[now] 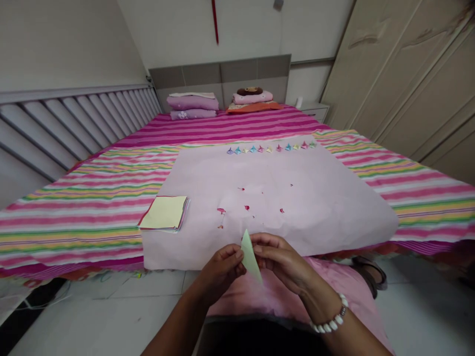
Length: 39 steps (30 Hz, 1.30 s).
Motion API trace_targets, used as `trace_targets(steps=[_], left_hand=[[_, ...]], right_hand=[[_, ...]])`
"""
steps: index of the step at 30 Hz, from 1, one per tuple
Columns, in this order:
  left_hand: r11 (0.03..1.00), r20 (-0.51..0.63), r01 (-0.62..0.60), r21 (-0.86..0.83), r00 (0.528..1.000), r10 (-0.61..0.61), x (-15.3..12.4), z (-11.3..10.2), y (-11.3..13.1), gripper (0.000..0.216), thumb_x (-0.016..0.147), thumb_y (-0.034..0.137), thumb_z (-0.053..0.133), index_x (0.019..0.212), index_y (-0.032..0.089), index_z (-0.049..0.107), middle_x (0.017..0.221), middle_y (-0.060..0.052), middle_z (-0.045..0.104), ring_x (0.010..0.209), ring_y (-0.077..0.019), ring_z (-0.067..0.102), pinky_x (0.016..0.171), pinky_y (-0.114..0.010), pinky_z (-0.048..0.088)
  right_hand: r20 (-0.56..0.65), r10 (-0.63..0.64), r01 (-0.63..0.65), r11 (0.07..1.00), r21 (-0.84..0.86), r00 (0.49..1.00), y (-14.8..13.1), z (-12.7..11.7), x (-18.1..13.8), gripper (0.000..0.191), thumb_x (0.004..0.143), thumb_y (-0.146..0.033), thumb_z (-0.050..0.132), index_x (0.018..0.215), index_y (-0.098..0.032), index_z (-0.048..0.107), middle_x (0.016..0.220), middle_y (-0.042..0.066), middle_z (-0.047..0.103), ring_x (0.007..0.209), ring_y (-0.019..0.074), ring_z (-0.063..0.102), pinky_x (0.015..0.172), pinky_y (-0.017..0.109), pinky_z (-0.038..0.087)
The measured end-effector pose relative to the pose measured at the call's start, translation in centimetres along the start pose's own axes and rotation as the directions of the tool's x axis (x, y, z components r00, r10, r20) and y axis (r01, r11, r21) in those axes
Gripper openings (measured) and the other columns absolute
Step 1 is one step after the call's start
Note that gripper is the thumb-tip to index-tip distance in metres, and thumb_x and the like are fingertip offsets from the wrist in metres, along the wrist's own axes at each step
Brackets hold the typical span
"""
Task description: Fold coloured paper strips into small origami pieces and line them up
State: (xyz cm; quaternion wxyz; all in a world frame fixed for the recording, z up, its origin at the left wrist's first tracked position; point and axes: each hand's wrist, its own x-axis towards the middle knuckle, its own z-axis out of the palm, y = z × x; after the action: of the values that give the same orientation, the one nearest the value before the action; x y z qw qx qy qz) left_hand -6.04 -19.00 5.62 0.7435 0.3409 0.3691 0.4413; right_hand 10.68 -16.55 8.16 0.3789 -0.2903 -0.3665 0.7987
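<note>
A pale green piece of folded paper (250, 257) is held up in front of me, over the near edge of the sheet. My left hand (224, 269) pinches its left side between thumb and fingers. On the other side, my right hand (280, 259) grips the right edge, its fingers partly behind the paper. Beyond both hands lies a large pale pink sheet (315, 198) on the bed. A stack of square coloured paper (165, 212), yellow on top, rests at the sheet's left edge. Along the far edge runs a row of small folded paper shapes (261, 149) in several colours.
Small red marks or scraps (247, 207) dot the middle of the sheet. Striped bedding (92, 198) surrounds it. Folded purple bedding (193, 102) and a pink pile (252, 97) sit by the headboard (256, 74). Metal railing (85, 118) stands left; pink cloth (337, 287) covers my lap.
</note>
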Motion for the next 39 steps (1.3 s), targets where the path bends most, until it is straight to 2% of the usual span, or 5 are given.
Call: trace_targets(steps=[11,26,30,32,39], left_hand=[[0.99,0.071,0.017,-0.14,0.997,-0.007,0.2,0.2,-0.5,0.023,0.079,0.032,0.068,0.068,0.014,0.06,0.061,0.002,0.047,0.06,-0.0094,0.044,0.071,-0.027,0.039],[0.999,0.014,0.004,-0.045,1.0,-0.004,0.3,-0.1,-0.7,0.023,0.076,0.034,0.071,0.072,0.014,0.062,0.065,0.001,0.052,0.064,-0.01,0.045,0.067,-0.025,0.038],[0.997,-0.072,-0.069,0.039,0.995,0.071,0.4,0.0,-0.2,0.023,0.076,0.036,0.07,0.071,0.015,0.063,0.062,0.002,0.052,0.063,-0.0099,0.045,0.065,-0.023,0.036],[0.979,-0.114,-0.117,0.164,0.984,0.137,0.4,0.1,0.1,0.023,0.076,0.038,0.07,0.072,0.015,0.065,0.061,0.002,0.054,0.062,-0.0107,0.046,0.063,-0.023,0.036],[0.829,-0.123,-0.243,0.503,0.93,0.347,0.3,0.3,1.1,0.019,0.07,0.031,0.073,0.082,0.016,0.07,0.08,-0.004,0.065,0.076,-0.0181,0.056,0.071,-0.029,0.042]], right_hand=[[0.022,-0.011,0.011,1.0,-0.008,1.0,0.4,-0.3,0.1,0.021,0.074,-0.024,0.072,0.093,-0.018,0.073,0.075,0.002,0.068,0.064,0.011,0.057,0.062,0.024,0.044],[0.024,-0.02,0.019,0.999,0.042,1.0,0.2,-0.1,0.0,0.018,0.071,-0.024,0.072,0.088,-0.017,0.072,0.08,0.003,0.067,0.069,0.0142,0.06,0.069,0.027,0.047],[-0.034,-0.099,0.095,0.99,-0.103,0.995,0.6,-0.1,0.0,0.033,0.066,-0.028,0.079,0.096,-0.019,0.07,0.069,-0.001,0.064,0.065,0.0144,0.058,0.065,0.027,0.044],[-0.09,-0.187,0.161,0.958,-0.237,0.978,0.8,-0.2,0.0,0.029,0.066,-0.032,0.079,0.09,-0.018,0.07,0.063,-0.002,0.06,0.06,0.0136,0.054,0.06,0.026,0.042],[-0.102,-0.469,0.304,0.707,-0.639,0.877,0.5,-0.1,-0.2,0.018,0.076,-0.032,0.069,0.066,-0.018,0.069,0.063,0.001,0.057,0.061,0.0149,0.049,0.059,0.028,0.039]])
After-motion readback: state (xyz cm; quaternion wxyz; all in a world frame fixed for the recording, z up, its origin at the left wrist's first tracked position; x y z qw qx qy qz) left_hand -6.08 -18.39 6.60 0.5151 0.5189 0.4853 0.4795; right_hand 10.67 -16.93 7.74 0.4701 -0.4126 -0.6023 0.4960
